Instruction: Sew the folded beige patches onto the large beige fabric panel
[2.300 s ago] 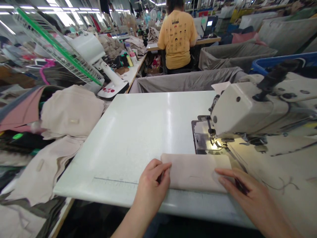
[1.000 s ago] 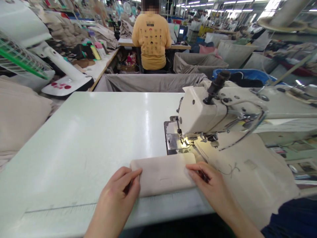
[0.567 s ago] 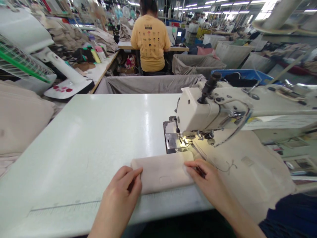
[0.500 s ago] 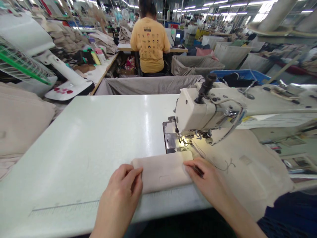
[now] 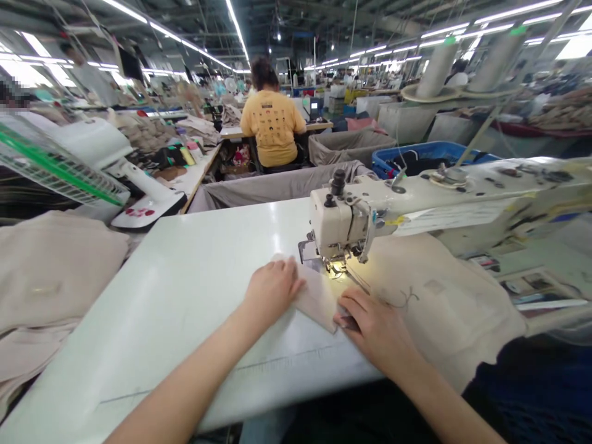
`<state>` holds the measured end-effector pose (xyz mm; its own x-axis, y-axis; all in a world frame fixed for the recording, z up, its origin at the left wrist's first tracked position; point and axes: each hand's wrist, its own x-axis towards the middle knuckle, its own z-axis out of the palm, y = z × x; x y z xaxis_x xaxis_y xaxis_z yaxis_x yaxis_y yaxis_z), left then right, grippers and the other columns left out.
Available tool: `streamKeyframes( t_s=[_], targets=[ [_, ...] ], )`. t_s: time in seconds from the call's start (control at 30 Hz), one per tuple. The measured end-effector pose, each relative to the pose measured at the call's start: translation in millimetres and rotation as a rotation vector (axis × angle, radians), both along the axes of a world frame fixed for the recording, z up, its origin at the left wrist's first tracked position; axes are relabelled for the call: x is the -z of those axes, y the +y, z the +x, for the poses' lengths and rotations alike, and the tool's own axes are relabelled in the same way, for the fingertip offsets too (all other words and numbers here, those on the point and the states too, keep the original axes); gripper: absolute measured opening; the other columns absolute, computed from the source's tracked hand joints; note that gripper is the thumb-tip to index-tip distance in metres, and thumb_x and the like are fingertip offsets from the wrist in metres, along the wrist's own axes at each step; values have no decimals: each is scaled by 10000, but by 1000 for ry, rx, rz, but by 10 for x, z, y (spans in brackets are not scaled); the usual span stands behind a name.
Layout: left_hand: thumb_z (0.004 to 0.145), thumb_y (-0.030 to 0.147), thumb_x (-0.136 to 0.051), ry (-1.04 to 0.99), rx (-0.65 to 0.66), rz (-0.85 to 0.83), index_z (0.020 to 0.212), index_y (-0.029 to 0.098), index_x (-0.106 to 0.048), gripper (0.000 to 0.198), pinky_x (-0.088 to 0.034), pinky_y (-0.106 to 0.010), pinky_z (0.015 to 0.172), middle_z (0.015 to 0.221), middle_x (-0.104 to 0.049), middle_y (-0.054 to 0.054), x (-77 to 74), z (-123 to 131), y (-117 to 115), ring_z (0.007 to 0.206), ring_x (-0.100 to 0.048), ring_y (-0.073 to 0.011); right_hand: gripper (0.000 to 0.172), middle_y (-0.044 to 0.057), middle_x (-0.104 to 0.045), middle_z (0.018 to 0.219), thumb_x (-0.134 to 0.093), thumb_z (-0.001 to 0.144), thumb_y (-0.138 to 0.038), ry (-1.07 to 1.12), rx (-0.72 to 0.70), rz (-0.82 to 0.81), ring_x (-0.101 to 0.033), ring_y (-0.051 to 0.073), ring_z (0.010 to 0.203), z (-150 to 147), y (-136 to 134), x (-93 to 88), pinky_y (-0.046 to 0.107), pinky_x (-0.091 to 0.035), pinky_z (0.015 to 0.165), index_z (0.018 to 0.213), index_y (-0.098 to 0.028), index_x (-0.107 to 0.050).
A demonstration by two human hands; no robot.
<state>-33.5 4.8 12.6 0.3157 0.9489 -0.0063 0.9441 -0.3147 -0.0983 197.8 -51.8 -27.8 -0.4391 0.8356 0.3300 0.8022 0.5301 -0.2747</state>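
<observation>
A small folded beige fabric piece (image 5: 314, 297) lies on the white sewing table (image 5: 194, 283), turned at an angle, its far end under the lit needle of the sewing machine (image 5: 351, 219). My left hand (image 5: 272, 288) rests on the piece's left part, fingers bent over its far edge. My right hand (image 5: 374, 325) presses the near right corner, fingers together and flat; a small dark object shows under the fingertips. A larger beige cloth (image 5: 439, 296) spreads to the right under the machine arm.
Stacks of beige fabric (image 5: 50, 271) lie at the left beside a white fan (image 5: 92, 166). Grey cloth bins (image 5: 272, 185) stand behind the table. A person in a yellow shirt (image 5: 274, 126) sits farther back. A blue crate (image 5: 425, 154) is at the back right.
Both hands pushed the fabric piece away from the table's front edge and turned it up to the needle. The left hand moved from the piece's left end onto its top.
</observation>
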Motion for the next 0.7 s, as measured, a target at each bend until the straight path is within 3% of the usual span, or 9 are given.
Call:
streamKeyframes(
  t_s=[0.13,0.3,0.7],
  targets=[
    [988,464,-503,-35,81,33,1247,157,-570,407,-434,-539,1026,1308,-586,-187,63,261,270,1250,-542,-341,180,60,-682,1099,-705,864,-221,36,47,1,-681,212,932,-86,-11,27,275,-533,665,1038,-219,-658],
    [1002,431,-462,-113,194,-56,1322,233,-536,384,-288,-670,1112,1442,-512,-139,168,214,595,1364,-444,-331,178,57,-687,1116,-698,863,-231,81,88,-6,-687,212,916,-158,20,62,284,-547,677,1035,-206,-658],
    [993,454,-456,-154,307,-64,1316,287,-584,386,-307,-608,1112,1389,-564,-100,209,150,813,1290,-500,-313,134,60,-675,1104,-640,897,-245,123,144,7,-667,210,954,-182,0,107,286,-530,704,1025,-204,-635]
  ],
)
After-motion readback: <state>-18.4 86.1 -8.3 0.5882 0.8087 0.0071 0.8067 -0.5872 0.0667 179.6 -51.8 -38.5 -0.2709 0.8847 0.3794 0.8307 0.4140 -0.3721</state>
